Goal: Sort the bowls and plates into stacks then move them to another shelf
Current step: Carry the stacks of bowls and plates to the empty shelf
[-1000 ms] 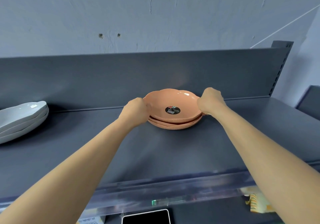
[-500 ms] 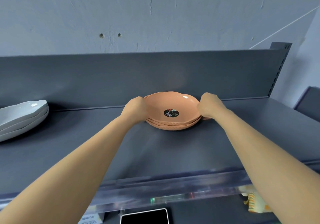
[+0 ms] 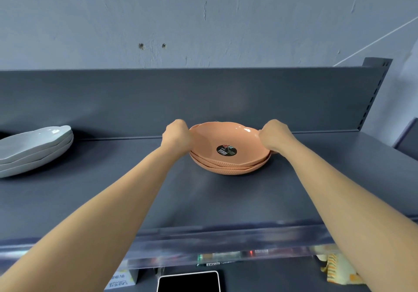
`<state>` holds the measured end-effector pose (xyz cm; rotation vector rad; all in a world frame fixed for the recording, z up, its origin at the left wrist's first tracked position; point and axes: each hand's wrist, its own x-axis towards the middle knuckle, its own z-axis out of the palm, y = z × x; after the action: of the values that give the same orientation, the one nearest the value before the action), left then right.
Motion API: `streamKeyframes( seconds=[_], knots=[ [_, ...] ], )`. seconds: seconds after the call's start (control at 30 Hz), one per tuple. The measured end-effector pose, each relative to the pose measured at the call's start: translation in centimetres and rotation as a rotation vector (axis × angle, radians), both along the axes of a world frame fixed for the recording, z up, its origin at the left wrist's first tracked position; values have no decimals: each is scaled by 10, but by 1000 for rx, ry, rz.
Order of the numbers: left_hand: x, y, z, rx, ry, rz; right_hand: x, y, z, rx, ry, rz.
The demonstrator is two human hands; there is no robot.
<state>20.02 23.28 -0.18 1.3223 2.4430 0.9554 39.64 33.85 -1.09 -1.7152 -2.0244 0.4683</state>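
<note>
A person's two bare arms reach forward to a stack of three shallow peach-orange bowls (image 3: 228,162), nested one inside another. The stack appears to sit on a dark grey shelf (image 3: 158,196), close to the shelf's upright back panel (image 3: 181,97), which rises just behind it. A round black sticker (image 3: 226,150) lies inside the top bowl.

The left hand (image 3: 177,134) grasps the stack's left rim, fingers curled around the edge. The right hand (image 3: 274,136) grasps the right rim in the same way, directly opposite. Both hands touch the bowls; how many bowls each one holds cannot be told.

Well to the left of the orange stack, on the same shelf, rests a stack of pale grey-white plates (image 3: 34,149), partly cut off by the frame edge.

Nearer the viewer than the stack, a clear plastic strip (image 3: 203,246) runs along the shelf's front edge. Below that strip, a dark screen with a white frame (image 3: 188,281) shows. Above and behind the stack, past the back panel, is a scuffed pale blue-grey wall (image 3: 203,20).
</note>
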Motion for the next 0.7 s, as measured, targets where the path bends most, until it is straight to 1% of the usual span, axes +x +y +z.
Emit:
streamKeyframes(
  seconds=[0.2,0.3,0.47,0.6,0.7],
  knots=[
    [3,4,-3,-2,-15,44,-3,4,7,10,43,-17],
    [5,8,-6,-11,2,38,-1,3,8,1,29,-24],
    [5,8,-10,-110,72,-24,2,0,3,-53,-1,-14],
    [7,2,-6,-236,75,-113,-2,-7,9,-113,-104,0],
    [10,-2,-4,-309,53,-140,-3,-10,14,-56,-149,-14]
  ],
)
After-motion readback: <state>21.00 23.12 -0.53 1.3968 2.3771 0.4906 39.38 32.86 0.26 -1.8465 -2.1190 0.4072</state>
